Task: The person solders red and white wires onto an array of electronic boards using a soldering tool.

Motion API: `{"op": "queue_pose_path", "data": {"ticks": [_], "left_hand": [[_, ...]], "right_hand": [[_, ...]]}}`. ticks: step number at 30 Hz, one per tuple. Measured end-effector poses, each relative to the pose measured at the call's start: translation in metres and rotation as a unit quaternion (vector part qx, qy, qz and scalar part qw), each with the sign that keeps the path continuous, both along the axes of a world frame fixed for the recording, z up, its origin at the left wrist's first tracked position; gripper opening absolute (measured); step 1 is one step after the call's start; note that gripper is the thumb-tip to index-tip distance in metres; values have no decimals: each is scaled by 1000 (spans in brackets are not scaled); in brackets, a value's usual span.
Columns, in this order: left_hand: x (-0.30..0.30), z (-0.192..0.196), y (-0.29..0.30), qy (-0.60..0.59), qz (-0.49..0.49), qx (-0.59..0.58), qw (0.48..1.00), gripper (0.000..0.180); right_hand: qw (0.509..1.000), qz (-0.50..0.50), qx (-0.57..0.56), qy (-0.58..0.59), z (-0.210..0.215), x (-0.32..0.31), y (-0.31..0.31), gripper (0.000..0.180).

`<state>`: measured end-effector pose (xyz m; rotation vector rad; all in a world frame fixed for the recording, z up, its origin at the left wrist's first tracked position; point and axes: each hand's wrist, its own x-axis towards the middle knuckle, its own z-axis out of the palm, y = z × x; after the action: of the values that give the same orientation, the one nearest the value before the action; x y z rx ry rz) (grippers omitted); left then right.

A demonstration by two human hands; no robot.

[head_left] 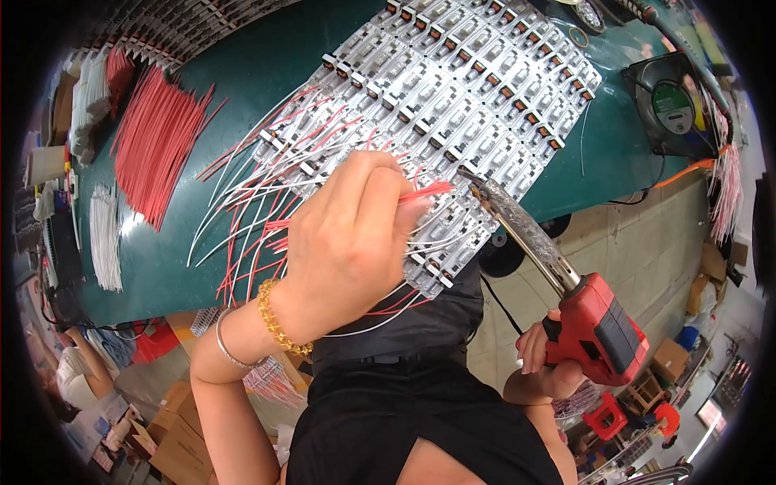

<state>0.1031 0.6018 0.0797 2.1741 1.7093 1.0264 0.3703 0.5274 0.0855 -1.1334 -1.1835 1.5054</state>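
My left hand (pixel 347 234) is closed over the circuit board panel (pixel 485 105), pinching a small bunch of red wires (pixel 432 191) whose ends point to the right. In my right hand (pixel 540 356) is a red and black soldering gun (pixel 602 331), gripped by its handle. Its dark tip (pixel 477 182) is over the panel, just right of the red wire ends; whether it touches a board I cannot tell. White wires (pixel 212 230) and red ones fan out leftward from the panel's near left part, partly hidden by my left hand.
On the green table (pixel 234 65) lie a loose pile of red wires (pixel 153 145) and a smaller stack of white wires (pixel 105 238). A dark square fan (pixel 671 105) stands at the right. More panels (pixel 162 28) are at the far left. A stool (pixel 605 416) stands behind the soldering gun.
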Motion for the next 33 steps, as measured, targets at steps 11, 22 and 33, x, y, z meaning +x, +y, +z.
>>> {"op": "queue_pose_path", "data": {"ticks": [11, 22, 33], "left_hand": [[24, 32, -12, -136, 109, -115, 978, 7], [34, -5, -5, -51, 92, 19, 994, 13], [31, -9, -7, -60, 93, 28, 993, 14]], "right_hand": [[992, -124, 21, 22, -1, 1, -8, 89], [999, -49, 8, 12, -8, 14, -12, 90], [987, -112, -69, 96, 2, 10, -13, 89]]}}
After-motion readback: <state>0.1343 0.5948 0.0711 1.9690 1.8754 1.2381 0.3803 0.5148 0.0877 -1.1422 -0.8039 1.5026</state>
